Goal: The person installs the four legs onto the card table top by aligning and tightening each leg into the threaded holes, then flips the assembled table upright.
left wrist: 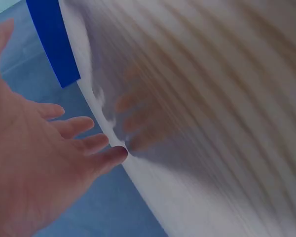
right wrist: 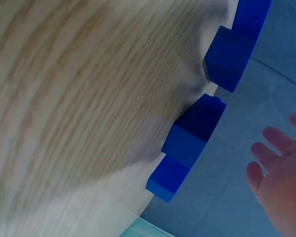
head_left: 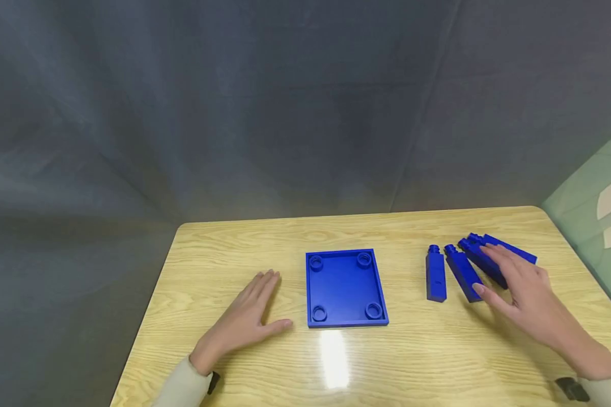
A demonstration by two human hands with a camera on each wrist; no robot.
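Observation:
A blue square plate [head_left: 345, 289] with a raised rim and a round socket in each corner lies at the middle of the table. To its left, my left hand [head_left: 244, 317] has its fingers extended and holds nothing; the left wrist view also shows that hand [left wrist: 49, 153], with the plate's blue side [left wrist: 56, 49] beyond it. Several blue square posts with threaded ends lie at the right, including an upright-lying post [head_left: 436, 277] and a slanted one [head_left: 463, 274]. My right hand [head_left: 526, 297] spreads over the rightmost posts, partly hiding them. In the right wrist view its relaxed fingers [right wrist: 265, 154] appear apart from the posts [right wrist: 185, 145].
The light wood-grain table [head_left: 224, 243] has rounded back corners. Behind it hangs a dark grey curtain [head_left: 295, 113]. A pale green panel [head_left: 596, 226] with light shapes stands along the right side. A bright reflection shows on the tabletop in front of the plate.

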